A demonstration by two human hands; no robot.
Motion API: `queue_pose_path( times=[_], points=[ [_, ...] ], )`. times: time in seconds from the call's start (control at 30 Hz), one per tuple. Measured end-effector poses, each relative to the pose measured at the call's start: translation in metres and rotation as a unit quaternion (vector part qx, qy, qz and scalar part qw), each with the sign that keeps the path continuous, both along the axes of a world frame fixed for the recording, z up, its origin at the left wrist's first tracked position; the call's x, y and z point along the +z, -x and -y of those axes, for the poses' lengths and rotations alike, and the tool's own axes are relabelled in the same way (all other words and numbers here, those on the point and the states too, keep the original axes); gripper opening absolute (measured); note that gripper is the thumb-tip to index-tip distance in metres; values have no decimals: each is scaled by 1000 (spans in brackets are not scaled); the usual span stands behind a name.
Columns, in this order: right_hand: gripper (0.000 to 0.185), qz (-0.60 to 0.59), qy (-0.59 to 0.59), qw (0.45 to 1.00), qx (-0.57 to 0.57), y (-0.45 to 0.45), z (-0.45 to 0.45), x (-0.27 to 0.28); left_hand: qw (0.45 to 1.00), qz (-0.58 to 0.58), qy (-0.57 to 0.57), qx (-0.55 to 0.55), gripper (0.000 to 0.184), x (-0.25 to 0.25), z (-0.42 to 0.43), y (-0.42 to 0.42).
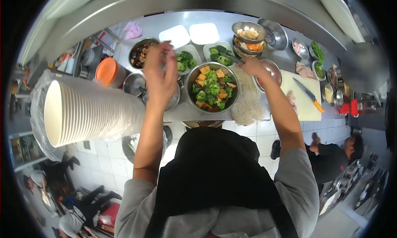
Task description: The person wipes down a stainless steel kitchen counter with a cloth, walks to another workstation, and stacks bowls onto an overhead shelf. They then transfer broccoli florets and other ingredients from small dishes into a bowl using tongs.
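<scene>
My right hand (253, 67) is closed round a long grey metal utensil (233, 58), which looks like tongs. Its far end reaches to the broccoli in a white container (219, 52). My left hand (163, 72) is raised over the counter with its fingers apart, slightly blurred, holding nothing I can see. Behind it are a metal bowl of mushrooms (140, 54) and a second white container of broccoli (187, 59), partly covered. Between my hands stands a steel bowl (213, 87) of broccoli, tofu-like cubes and carrot. A greyish cloth (248, 95) lies under my right wrist.
Stacked paper tubs (91, 112) jut out at left beside an orange-lidded container (108, 72). Two white containers (204, 34) stand behind. On the right, a knife (308, 94) rests on a cutting board (304, 83). Stacked bowls (249, 33) stand behind. A co-worker (335, 159) is at right.
</scene>
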State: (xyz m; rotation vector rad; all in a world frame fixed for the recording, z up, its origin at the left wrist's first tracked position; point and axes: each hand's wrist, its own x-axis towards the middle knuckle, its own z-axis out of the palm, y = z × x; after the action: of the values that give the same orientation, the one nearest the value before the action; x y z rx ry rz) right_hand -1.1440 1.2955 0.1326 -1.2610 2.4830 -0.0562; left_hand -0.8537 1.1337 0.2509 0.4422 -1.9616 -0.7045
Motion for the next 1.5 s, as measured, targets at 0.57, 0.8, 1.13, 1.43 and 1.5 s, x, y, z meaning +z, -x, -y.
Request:
queue_pose_path(
  times=[0.57, 0.8, 1.13, 1.43, 1.5],
  points=[
    [41, 450, 321, 754, -354, -123, -219, -13, 838, 470, -258, -97, 21, -201, 81, 219],
    [41, 455, 336, 746, -352, -111, -249, -14, 864, 452, -191, -112, 20, -192, 89, 207],
    [43, 464, 281, 768, -342, -90, -285, -16, 906, 357, -221, -49, 19, -157, 146, 165],
    [40, 504, 312, 716, -369, -93, -343, -13, 904, 306, -278, -110, 12, -36, 78, 186],
    [38, 512, 365, 697, -343, -82, -356, -11, 895, 315, -269, -164, 17, -25, 47, 215]
  ],
)
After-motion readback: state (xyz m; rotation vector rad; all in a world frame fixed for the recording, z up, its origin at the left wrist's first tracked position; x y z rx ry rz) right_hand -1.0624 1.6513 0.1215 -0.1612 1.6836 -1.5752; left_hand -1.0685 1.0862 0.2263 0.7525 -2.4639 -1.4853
